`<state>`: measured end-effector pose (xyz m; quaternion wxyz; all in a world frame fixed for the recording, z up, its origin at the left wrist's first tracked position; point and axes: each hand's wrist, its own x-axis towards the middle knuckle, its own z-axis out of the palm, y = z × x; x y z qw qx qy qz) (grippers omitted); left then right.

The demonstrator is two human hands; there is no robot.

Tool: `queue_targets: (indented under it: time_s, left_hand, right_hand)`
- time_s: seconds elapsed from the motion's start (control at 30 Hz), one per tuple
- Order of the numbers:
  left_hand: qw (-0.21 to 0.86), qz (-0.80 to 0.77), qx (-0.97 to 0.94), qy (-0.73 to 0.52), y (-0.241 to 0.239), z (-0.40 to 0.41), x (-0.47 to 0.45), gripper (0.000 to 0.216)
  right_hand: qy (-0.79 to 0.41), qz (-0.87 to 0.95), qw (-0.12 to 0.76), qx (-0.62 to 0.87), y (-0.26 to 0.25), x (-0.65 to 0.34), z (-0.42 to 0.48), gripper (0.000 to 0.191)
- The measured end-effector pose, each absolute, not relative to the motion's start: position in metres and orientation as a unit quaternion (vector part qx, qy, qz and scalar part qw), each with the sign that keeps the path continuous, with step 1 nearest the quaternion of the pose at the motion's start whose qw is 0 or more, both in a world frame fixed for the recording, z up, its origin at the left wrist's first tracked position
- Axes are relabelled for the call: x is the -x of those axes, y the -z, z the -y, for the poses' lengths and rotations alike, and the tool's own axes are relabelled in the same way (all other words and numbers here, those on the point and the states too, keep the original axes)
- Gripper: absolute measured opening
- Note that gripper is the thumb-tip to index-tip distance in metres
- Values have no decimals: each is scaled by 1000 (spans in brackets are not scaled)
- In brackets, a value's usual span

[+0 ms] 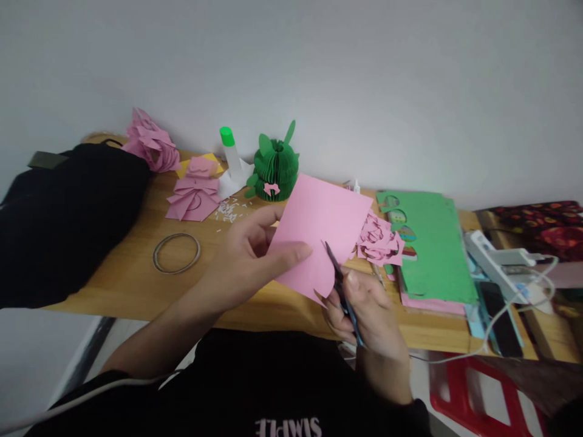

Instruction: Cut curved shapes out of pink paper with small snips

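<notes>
A sheet of pink paper (pixel 324 209) is pinched in my left hand (pixel 255 252), thumb on top and fingers underneath. My right hand (pixel 367 306) grips a pair of dark scissors (pixel 337 267), whose blades reach into the lower right part of the sheet. A cut edge curves there, close to my right fingers. Behind the paper to the right lies a heap of pink paper scraps (pixel 380 241). A green folded-paper cactus (pixel 276 170) with a small pink bow stands just beyond the sheet.
A glue stick (pixel 230 149), folded pink papers (pixel 195 191) and a metal bangle (pixel 176 253) sit left on the wooden table (pixel 122 285), beside a black bag (pixel 77 212). Right are green paper sheets (pixel 432 249), a phone (pixel 501 318), a power strip (pixel 494 261) and a red stool (pixel 483 388).
</notes>
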<state>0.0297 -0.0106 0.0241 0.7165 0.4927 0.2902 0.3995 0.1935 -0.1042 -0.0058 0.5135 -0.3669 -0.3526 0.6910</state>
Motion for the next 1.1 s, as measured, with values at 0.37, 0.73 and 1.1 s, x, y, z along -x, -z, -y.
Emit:
queue_targets:
  time_s: [0.37, 0.73, 1.1]
  left_hand:
    - [724, -287, -505, -372, -31, 11, -29, 46]
    - [703, -323, -534, -343, -42, 8, -27, 38]
    - [667, -306, -615, -289, -46, 2, -21, 29]
  right_hand:
    - [-710, 368, 483, 357, -1, -198, 104, 40]
    - [-743, 332, 469, 342, -2, -203, 107, 41]
    - [-776, 334, 440, 304, -3, -210, 105, 38]
